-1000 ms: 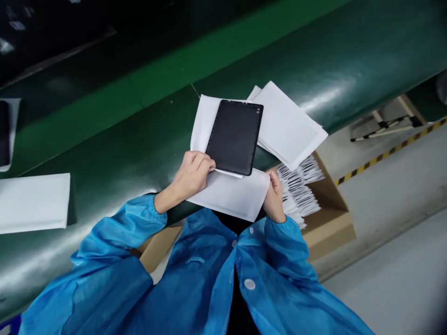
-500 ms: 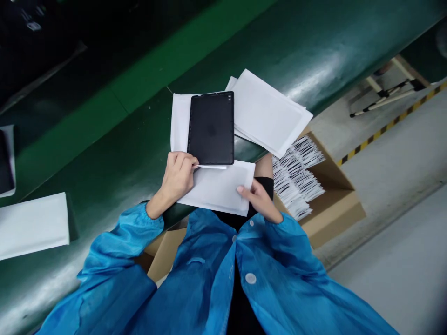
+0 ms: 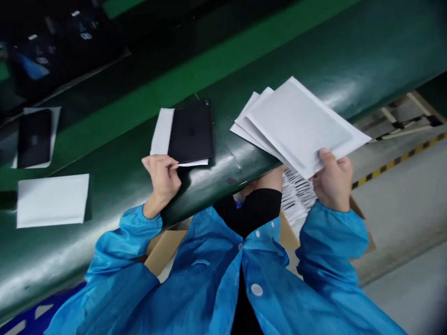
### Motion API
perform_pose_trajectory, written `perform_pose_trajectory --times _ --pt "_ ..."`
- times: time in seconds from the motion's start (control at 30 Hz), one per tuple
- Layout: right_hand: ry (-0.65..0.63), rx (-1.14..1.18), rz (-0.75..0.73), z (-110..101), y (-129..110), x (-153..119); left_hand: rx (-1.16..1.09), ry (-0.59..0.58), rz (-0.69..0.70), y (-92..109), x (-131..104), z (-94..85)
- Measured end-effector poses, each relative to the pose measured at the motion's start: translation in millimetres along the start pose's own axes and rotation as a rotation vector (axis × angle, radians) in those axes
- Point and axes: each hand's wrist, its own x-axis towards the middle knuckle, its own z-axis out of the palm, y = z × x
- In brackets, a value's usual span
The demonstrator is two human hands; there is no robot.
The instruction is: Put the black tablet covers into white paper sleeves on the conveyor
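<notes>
My left hand [image 3: 161, 177] is closed at the lower left corner of a black tablet [image 3: 191, 132] and the white envelope [image 3: 162, 130] beneath it. A camera spot shows at the tablet's upper right corner. My right hand [image 3: 333, 181] grips a flat white padded envelope [image 3: 302, 123] by its lower right corner, thumb on top. This envelope overlaps a fanned pile of white envelopes [image 3: 249, 111] on the green bench. Whether it rests on them or hovers just above, I cannot tell.
The green bench [image 3: 132, 139] slants across the view. On its left lie another white envelope [image 3: 52, 200] and a dark tablet [image 3: 34, 138] on white. A cardboard box of packed white envelopes [image 3: 296, 195] stands below on the right. Yellow-black tape [image 3: 398, 160] marks the floor.
My right hand has moved right and up, carrying the white envelope from in front of me over to the pile. My left hand stays at the tablet's corner. The view has shifted slightly.
</notes>
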Motion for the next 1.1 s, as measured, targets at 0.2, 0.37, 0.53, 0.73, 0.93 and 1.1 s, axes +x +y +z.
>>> perform_pose_trajectory --times 0.2,0.37,0.53,0.73,0.93,1.1 --pt "0.131 -0.264 -0.387 6 3 -25 0.054 -0.154 0.001 5 -18 2.6" --pt "-0.436 -0.175 -0.068 53 19 -94 -0.024 -0.24 0.054 15 -17 6.7" --pt "-0.758 -0.029 0.257 111 30 -104 -0.139 -0.34 0.18 29 -14 7.9" --pt "-0.715 -0.079 0.211 124 34 -91 -0.172 -0.323 0.161 31 -17 9.4" --pt "-0.419 0.035 0.092 106 30 -70 -0.115 -0.047 -0.084 8 -1 -4.4" --pt "-0.264 0.111 0.127 80 30 -56 -0.026 0.398 -0.436 -50 25 -25.5"
